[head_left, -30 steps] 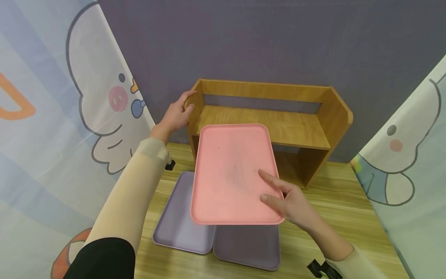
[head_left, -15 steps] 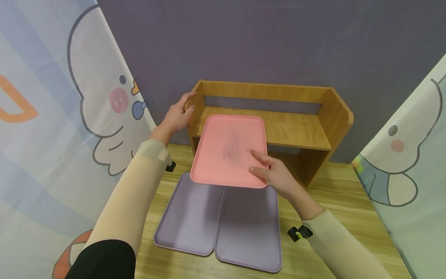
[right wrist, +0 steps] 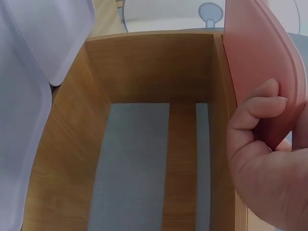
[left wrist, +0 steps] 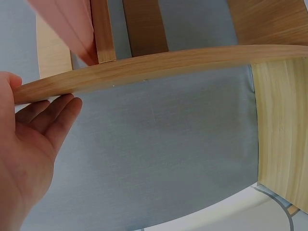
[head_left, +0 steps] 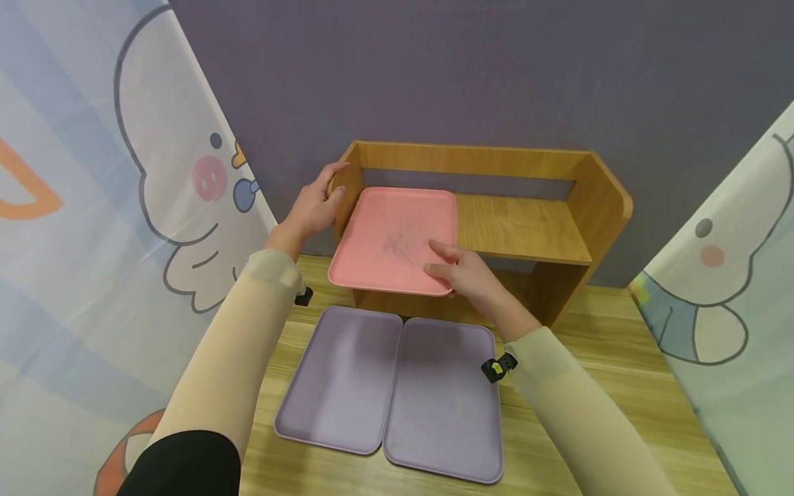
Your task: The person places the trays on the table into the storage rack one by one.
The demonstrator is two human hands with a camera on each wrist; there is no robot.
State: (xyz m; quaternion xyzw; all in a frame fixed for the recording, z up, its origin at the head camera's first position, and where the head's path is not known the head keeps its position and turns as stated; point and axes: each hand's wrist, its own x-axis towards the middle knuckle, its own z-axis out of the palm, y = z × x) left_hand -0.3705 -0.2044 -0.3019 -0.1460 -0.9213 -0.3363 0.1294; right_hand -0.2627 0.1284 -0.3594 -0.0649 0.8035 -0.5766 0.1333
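A pink rectangular tray (head_left: 397, 238) overlaps the left part of the wooden shelf's upper board (head_left: 521, 227), its front edge jutting out past the board. My right hand (head_left: 468, 275) pinches the tray near its front right corner, thumb and index finger on top. In the right wrist view the curled fingers (right wrist: 262, 103) show against the tray's underside, and the lower compartment shows beside it. My left hand (head_left: 313, 207) grips the upper edge of the shelf's left side panel (left wrist: 159, 67). In the left wrist view its fingertips lie along one face of that panel.
Two purple trays (head_left: 338, 379) lie side by side on the wood-grain table (head_left: 595, 386), in front of the shelf. A grey panel (head_left: 471, 76) stands behind, and printed cloth sheets (head_left: 180, 138) hang at left and right.
My right hand has carried the pink tray forward and left, from above the purple trays to the shelf's upper left part. The tray has lowered and flattened. My left hand stays in place.
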